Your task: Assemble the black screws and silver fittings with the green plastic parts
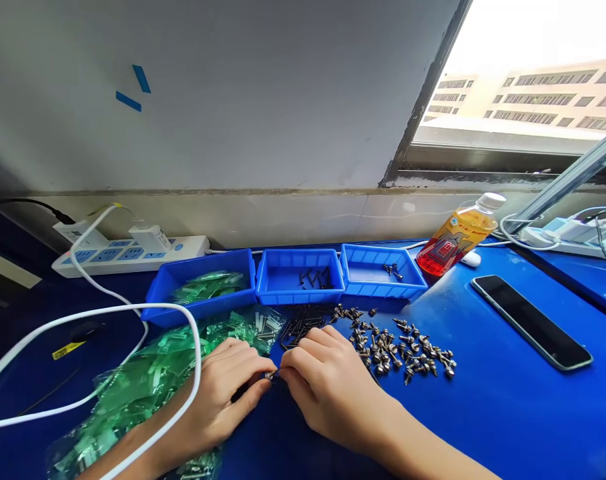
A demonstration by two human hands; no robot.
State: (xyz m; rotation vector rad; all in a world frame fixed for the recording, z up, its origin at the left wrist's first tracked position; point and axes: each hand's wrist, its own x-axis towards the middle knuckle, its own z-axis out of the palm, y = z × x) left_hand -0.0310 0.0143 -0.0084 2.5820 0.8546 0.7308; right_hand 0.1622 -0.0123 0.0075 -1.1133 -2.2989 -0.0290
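My left hand [227, 380] pinches a small shiny screw [269, 375] between thumb and forefinger. Meeting it fingertip to fingertip, my right hand [325, 383] is closed in a pinch at the screw's other end, where the fingers partly cover it. A pile of black screws [303, 323] lies just beyond my right hand. To the right spreads a heap of shiny hex-head screws [383, 350]. Green plastic bags [153, 373] of small parts lie under and beside my left forearm.
Three blue bins stand in a row: a left bin [157, 287] with a green bag, a middle bin [273, 293] and a right bin [353, 288] with a few screws. A white cable [195, 333] loops over my left forearm. A drink bottle [455, 237] and phone [530, 320] are at right.
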